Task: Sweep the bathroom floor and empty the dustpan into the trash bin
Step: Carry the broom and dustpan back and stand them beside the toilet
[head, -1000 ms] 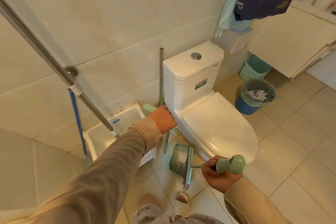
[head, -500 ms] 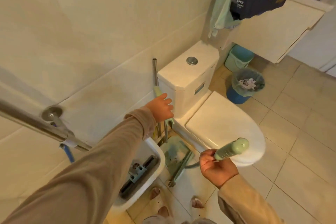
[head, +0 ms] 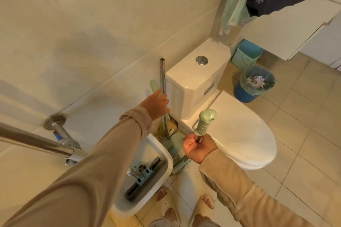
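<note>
Left hand: the left hand [head: 158, 104] reaches into the narrow gap between the wall and the toilet tank [head: 196, 79]. Its fingers are curled around a pale green broom handle [head: 153, 86], which stands just beside a bare metal tube [head: 162, 75]. I cannot tell if the fingers also catch the tube.
Right hand: the right hand [head: 199, 147] is closed in a fist on the lower end of the ribbed green dustpan handle [head: 203, 123], which points upward.
Dustpan: the green pan [head: 177, 143] sits low on the floor, between the white mop basin [head: 167, 155] and the foot of the toilet.
Trash bin: the blue bin with a clear bag [head: 255, 83] stands well apart, on the far side of the toilet, near a smaller teal bin [head: 246, 54].
Risk, the tube: if the broom is pulled out at an angle, I think the loose tube may fall and strike the tank or the wall.
Risk, the pan: it looks wedged in a tight corner; a quick lift could catch it on the basin rim.
In the way: the closed toilet seat [head: 245, 134] lies between the person and the trash bin, so the way must go around it.
Also near: a steel rail [head: 36, 142] crosses close under the left sleeve, and a squeegee [head: 145, 177] lies in the basin.
Feet: slippers [head: 203, 206] stand close to the basin; a dropped tool could land on them.
</note>
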### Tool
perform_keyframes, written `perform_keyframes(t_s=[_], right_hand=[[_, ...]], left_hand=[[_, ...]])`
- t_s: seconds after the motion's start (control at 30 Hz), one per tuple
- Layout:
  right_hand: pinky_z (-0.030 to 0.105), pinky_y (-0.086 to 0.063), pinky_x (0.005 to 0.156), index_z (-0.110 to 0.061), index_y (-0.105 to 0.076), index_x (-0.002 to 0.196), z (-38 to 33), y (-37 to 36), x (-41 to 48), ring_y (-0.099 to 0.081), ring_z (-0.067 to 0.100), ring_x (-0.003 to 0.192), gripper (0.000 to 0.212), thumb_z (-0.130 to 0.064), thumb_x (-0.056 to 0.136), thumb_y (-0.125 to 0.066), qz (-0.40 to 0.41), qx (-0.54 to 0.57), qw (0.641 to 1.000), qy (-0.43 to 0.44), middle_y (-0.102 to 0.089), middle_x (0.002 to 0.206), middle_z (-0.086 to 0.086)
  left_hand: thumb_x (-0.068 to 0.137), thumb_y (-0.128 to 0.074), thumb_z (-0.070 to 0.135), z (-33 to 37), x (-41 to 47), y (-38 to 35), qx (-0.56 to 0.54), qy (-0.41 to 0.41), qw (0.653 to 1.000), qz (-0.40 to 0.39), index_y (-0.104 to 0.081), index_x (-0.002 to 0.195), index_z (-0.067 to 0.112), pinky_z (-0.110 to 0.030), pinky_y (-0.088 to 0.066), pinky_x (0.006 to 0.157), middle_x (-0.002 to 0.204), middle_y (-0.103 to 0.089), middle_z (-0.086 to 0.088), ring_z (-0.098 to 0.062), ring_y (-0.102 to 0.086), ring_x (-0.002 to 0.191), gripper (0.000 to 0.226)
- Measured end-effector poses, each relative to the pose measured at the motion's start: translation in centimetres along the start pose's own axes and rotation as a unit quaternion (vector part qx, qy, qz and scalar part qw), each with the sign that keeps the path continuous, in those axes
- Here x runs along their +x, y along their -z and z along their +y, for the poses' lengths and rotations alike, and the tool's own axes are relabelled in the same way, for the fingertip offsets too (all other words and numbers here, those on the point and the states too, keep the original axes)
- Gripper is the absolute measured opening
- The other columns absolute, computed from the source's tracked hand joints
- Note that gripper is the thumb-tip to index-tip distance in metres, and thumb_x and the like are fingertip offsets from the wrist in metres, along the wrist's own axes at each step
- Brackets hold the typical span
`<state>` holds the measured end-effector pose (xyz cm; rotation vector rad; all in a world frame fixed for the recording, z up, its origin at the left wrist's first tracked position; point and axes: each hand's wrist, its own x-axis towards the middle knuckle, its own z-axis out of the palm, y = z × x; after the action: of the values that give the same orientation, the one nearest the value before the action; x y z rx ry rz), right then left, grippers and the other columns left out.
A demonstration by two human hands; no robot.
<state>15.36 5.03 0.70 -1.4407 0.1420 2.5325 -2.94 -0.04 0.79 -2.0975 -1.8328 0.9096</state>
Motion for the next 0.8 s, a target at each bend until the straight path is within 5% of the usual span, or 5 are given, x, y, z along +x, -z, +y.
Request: perform_keyframes(t_s=[0.17,0.43,0.53,0.7,0.8], right_hand=[[0.004,-0.022,0.025,-0.013,-0.034,0.054,-0.3,-3.4,2.8,-0.034,0.012,0.014,0.042,-0.023,0.094,-0.044,0.004,-0.075,0.995,-0.061,-0.04,0.024,0.003],[0.009,-0.027,0.02,-0.003,-0.045,0.059,-1.1,-7.2,3.8,-0.043,0.014,0.014,0.038,-0.019,0.093,-0.053,0.016,-0.029,0.999,-0.041,-0.046,0.022,0.011],[0.012,-0.03,0.019,-0.001,-0.046,0.062,-2.1,-8.7,4.5,-0.048,0.018,0.023,0.038,-0.021,0.094,-0.053,0.009,-0.003,0.999,-0.045,-0.048,0.026,0.012],[0.016,-0.036,0.022,-0.001,-0.046,0.067,-3.5,-11.3,6.3,-0.044,0.016,0.015,0.033,-0.016,0.097,-0.045,-0.003,0.044,0.999,-0.015,-0.049,0.061,0.008],[0.013,-0.034,0.022,-0.003,-0.046,0.066,-3.9,-11.8,6.9,-0.04,0.014,0.011,0.035,-0.017,0.097,-0.045,-0.005,0.048,0.999,-0.003,-0.052,0.037,0.012]], left_hand=[[0.092,-0.05,0.008,0.6,1.2,-1.0,-0.045,0.028,0.997,-0.057,-0.064,0.11,0.017,-0.047,-0.021,0.115,0.117,-0.062,-0.006,-0.029,-0.048,0.122,0.025],[0.098,-0.037,0.006,0.0,1.1,-0.7,-0.116,0.145,0.982,-0.02,-0.046,0.134,0.011,-0.047,-0.007,0.119,0.148,-0.036,-0.013,-0.028,-0.021,0.143,0.038],[0.096,-0.041,0.01,0.0,0.0,-1.0,-0.161,0.184,0.967,-0.069,-0.049,0.132,0.012,-0.047,-0.011,0.118,0.145,-0.039,-0.012,-0.027,-0.025,0.14,0.037],[0.095,-0.04,0.016,1.9,-1.5,-1.6,-0.288,0.273,0.914,-0.088,-0.053,0.128,0.014,-0.044,-0.023,0.112,0.139,-0.045,-0.009,-0.025,-0.035,0.132,0.035],[0.093,-0.045,0.012,3.8,-1.9,-2.1,-0.333,0.284,0.895,-0.085,-0.057,0.123,0.014,-0.044,-0.028,0.109,0.133,-0.051,-0.009,-0.026,-0.04,0.128,0.032]])
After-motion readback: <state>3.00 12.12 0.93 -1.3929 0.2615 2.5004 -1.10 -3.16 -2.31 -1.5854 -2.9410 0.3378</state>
